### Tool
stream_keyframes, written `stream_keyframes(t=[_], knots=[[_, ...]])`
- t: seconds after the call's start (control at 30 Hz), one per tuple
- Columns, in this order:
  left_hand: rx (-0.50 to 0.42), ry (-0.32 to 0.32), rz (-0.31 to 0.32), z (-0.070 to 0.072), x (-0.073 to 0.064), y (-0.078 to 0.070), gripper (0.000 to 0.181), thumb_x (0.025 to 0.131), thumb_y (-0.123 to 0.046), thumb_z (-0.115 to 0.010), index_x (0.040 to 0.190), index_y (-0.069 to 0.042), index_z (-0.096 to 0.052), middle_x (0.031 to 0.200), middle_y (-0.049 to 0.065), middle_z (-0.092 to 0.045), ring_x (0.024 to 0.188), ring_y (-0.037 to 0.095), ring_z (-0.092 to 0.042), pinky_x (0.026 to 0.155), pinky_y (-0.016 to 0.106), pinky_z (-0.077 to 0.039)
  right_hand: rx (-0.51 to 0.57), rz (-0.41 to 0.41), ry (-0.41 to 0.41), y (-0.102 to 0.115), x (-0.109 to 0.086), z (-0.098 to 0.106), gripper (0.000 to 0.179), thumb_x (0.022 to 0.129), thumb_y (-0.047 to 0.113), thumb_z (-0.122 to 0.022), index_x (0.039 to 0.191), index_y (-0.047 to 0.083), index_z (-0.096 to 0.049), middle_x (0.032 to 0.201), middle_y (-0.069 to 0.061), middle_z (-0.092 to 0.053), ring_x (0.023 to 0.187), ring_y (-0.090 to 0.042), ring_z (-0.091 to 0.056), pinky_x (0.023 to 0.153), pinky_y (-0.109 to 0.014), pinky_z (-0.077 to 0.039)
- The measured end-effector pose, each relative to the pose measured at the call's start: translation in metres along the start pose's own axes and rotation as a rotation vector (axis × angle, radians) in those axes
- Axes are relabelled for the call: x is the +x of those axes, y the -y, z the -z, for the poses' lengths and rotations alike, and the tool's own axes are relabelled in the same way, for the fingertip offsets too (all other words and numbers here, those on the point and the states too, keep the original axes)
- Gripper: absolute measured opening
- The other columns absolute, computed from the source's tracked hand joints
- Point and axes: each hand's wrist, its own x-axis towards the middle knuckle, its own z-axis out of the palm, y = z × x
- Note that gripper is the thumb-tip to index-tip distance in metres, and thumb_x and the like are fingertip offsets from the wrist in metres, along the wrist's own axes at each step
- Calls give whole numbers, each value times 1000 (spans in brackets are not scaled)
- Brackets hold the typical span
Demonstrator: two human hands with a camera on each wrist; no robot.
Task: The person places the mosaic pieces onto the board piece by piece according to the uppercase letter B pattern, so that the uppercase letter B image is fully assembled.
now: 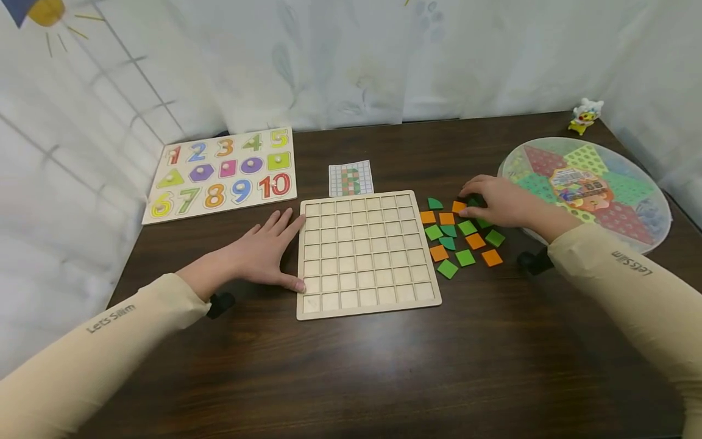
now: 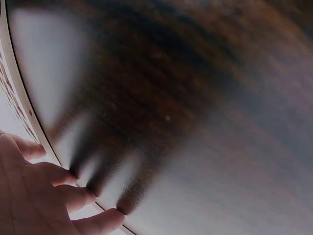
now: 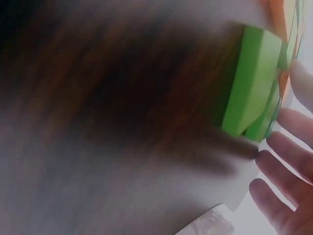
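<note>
A square wooden grid board (image 1: 368,246) lies on the dark table. My left hand (image 1: 262,251) is spread along its left side, thumb and index fingertip at the frame; the left wrist view shows these fingers (image 2: 100,223) extended beside the board's rim. To the right of the board lie several loose tiles, among them an orange square (image 1: 492,258), a light green square (image 1: 447,269) and a dark green quarter-round (image 1: 435,203). My right hand (image 1: 507,204) is over their far right part, thumb and fingertips around an orange tile (image 1: 458,208). It partly hides some green tiles.
Behind the board lies a printed pattern card (image 1: 351,178). A number-and-shape puzzle board (image 1: 222,174) is at the back left. On the right are an oval clear plastic case (image 1: 636,195) and a small yellow-and-white figurine (image 1: 585,116). A pale curtain (image 1: 351,67) hangs behind the table.
</note>
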Motion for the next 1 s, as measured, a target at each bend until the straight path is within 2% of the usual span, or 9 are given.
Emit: stream_keyframes(t=[0.13, 0.3, 0.4, 0.53, 0.67, 0.8, 0.93, 1.0], knots=[[-4, 4, 7, 0, -1, 0, 135, 73, -76, -75, 165, -7, -5, 170, 29, 2, 156, 52, -2, 117, 75, -17, -9, -8, -18, 4, 2, 0, 39, 96, 26, -73, 119, -5, -68, 131, -28, -60, 109, -41, -63, 95, -56, -53], [-4, 7, 8, -1, -1, -1, 134, 74, -76, -75, 165, -7, -4, 170, 29, 2, 156, 53, -2, 117, 75, -17, -10, -7, -34, 7, 6, -2, 25, 96, 19, -74, 107, -3, -71, 124, -25, -63, 97, -35, -65, 88, -51, -55], [-3, 13, 7, -1, -1, -1, 134, 74, -76, -75, 165, -7, -4, 170, 29, 2, 156, 52, -1, 117, 75, -17, -1, -11, -30, 9, 7, -2, 23, 96, 17, -73, 106, -3, -70, 122, -25, -63, 95, -34, -65, 87, -51, -56], [-6, 15, 6, -2, -1, -1, 134, 74, -75, -75, 165, -7, -4, 170, 29, 2, 156, 52, -1, 117, 75, -16, 43, -24, -55, 13, 8, 0, 26, 98, 17, -71, 113, -4, -69, 119, -25, -66, 99, -35, -65, 90, -53, -55], [-11, 13, 5, -2, -1, 0, 134, 75, -74, -75, 165, -6, -4, 170, 28, 3, 156, 52, 0, 117, 75, -15, 151, -39, -109, 25, 10, 4, 30, 99, 19, -69, 121, -1, -67, 117, -21, -72, 103, -33, -68, 91, -51, -56], [-12, 11, 3, -1, -1, 0, 134, 75, -74, -76, 165, -6, -4, 170, 28, 3, 156, 52, 1, 117, 75, -15, 328, -68, -138, 47, 16, 5, 29, 99, 20, -70, 122, 2, -68, 111, -17, -76, 99, -30, -71, 84, -44, -58], [-11, 12, 4, 0, 0, -1, 134, 75, -73, -76, 165, -6, -3, 170, 28, 3, 156, 52, 1, 118, 75, -15, 479, -88, -122, 70, 28, -2, 27, 97, 17, -72, 119, 3, -70, 102, -14, -77, 90, -26, -71, 73, -30, -53], [-13, 15, 5, 0, 0, -1, 134, 75, -73, -76, 165, -6, -3, 170, 28, 3, 156, 52, 1, 118, 75, -15, 527, -84, -93, 81, 36, -5, 26, 97, 14, -72, 119, 3, -70, 101, -14, -77, 90, -24, -72, 71, -28, -53]])
